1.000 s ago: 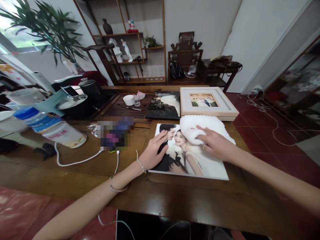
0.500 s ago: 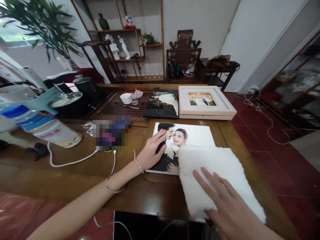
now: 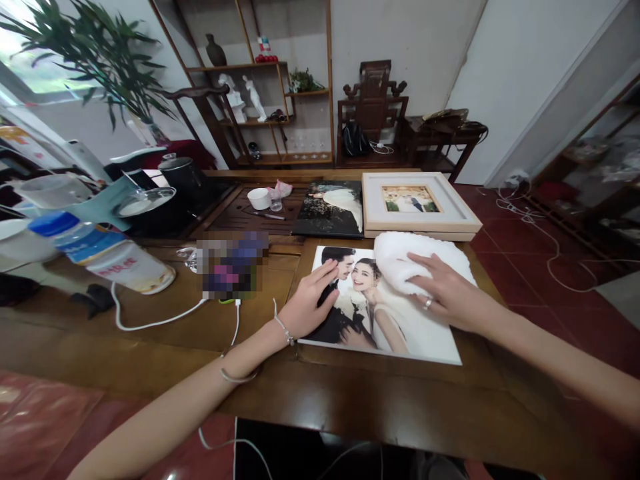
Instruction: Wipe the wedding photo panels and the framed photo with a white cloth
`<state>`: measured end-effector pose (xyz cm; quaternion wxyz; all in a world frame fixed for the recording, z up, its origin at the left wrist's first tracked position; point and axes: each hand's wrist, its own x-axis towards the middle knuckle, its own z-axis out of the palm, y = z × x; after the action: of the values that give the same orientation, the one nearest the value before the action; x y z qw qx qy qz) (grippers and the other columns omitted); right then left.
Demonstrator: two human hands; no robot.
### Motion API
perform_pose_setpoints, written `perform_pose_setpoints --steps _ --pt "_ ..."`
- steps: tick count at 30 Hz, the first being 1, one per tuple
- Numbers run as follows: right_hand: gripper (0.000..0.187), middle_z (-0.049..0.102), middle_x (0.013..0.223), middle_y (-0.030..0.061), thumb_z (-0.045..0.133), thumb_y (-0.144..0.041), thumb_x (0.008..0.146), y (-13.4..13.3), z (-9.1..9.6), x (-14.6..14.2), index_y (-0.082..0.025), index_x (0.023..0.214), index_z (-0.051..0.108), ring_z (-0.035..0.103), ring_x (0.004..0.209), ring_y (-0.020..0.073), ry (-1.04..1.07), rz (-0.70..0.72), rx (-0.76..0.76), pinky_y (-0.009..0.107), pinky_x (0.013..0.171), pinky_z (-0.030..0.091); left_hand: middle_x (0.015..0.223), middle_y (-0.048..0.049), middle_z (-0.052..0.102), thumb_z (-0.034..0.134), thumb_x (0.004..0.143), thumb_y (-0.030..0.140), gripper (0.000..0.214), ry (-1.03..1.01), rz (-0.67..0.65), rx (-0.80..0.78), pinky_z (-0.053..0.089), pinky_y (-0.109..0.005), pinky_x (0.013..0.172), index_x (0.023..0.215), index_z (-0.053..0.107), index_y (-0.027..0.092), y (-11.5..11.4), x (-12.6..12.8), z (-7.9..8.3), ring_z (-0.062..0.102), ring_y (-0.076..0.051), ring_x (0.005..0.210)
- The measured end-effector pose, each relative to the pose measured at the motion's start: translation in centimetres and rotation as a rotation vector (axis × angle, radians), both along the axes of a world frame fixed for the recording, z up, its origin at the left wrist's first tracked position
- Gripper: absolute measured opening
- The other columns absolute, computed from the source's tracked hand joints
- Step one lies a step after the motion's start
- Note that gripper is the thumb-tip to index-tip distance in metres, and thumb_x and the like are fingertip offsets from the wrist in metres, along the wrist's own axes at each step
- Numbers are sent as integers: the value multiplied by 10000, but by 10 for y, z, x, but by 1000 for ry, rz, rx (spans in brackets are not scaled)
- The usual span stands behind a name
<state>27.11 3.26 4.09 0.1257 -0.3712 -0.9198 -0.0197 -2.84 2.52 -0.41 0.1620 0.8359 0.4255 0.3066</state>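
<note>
A wedding photo panel (image 3: 395, 340) with a glossy picture of a couple lies flat on the wooden table. My left hand (image 3: 311, 303) rests on its left part, fingers stretched out flat over the picture, with a bracelet at the wrist. Over the panel's upper right, my right hand (image 3: 445, 287) presses a white towel (image 3: 400, 257) against the surface. The fingers of that hand curve over the cloth, and a ring shows on one. The towel is bunched and covers the far right corner of the panel.
Behind the panel lie a dark photo panel (image 3: 325, 217) and a pale wooden picture frame (image 3: 470, 217). To the left are a bottle with a blue cap (image 3: 110, 257), a white cable (image 3: 155, 327), a white cup (image 3: 259, 198) and a dark pot (image 3: 180, 177).
My right hand has pushed the towel away from me, from the near right corner to the far right of the panel, uncovering its lower right. My left hand stays on the picture.
</note>
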Motion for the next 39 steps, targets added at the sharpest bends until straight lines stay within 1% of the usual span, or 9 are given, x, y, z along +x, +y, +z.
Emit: perform_pose_setpoints --steps 4,11,14,16,21,26,29,33,39 --pt "197 515 1311 193 462 -175 856 -11 -8 5 -147 926 644 337 1322 320 45 44 64 586 1016 349 1426 -132 421 451 914 244 436 -18 -4 5 329 -481 1099 1344 437 173 1 0 -3 348 -247 1352" --pt "152 273 1499 89 515 -88 724 -106 -17 -10 -173 602 543 203 1362 370 77 200 37 626 1057 274 1423 -124 428 455 910 241 431 -39 13 7 329 -493 1096 1338 449 190 0 1 -3 351 -252 1350" --pt "157 326 1477 36 543 -125 711 -125 -14 -15 -216 786 647 159 1385 303 23 190 14 521 1095 302 1421 -118 432 455 911 238 428 -50 6 18 333 -493 1093 1338 451 201 0 1 -4 363 -256 1343" --pt "206 323 1478 41 555 -167 734 -122 -13 -16 -211 902 665 157 1388 286 8 221 7 497 1101 302 1423 -114 431 456 911 238 424 -49 0 26 333 -494 1093 1334 456 204 0 1 -4 365 -257 1342" --pt "118 331 1472 97 539 -168 772 -68 -10 -9 -183 763 656 241 1360 335 27 265 -40 595 1066 267 1416 -130 435 452 911 235 435 -13 -3 24 326 -492 1099 1342 442 181 1 0 -3 351 -251 1351" --pt "213 466 1367 176 471 -190 848 -3 -4 -3 -161 944 659 373 1302 312 35 73 24 547 1003 385 1426 -123 425 445 917 238 437 -7 -21 34 330 -495 1096 1352 428 192 1 -1 -2 343 -246 1355" --pt "239 489 1336 198 444 -208 873 12 -4 -5 -159 1013 632 448 1248 314 50 -92 16 534 948 444 1422 -122 430 446 918 240 436 -14 -24 35 333 -491 1095 1352 429 195 1 -1 -3 346 -246 1354" --pt "197 489 1344 175 450 -167 854 -4 -13 -14 -164 952 622 327 1328 317 103 -74 54 580 1007 368 1424 -123 428 449 915 242 433 -20 -20 24 332 -496 1094 1346 437 195 1 -1 -2 349 -250 1352" --pt "137 347 1449 180 480 -82 763 -83 -19 -31 -142 789 601 152 1381 360 130 102 -16 642 1046 252 1410 -130 444 455 906 228 432 -19 -10 12 326 -485 1104 1334 453 173 1 -1 -1 354 -249 1349"
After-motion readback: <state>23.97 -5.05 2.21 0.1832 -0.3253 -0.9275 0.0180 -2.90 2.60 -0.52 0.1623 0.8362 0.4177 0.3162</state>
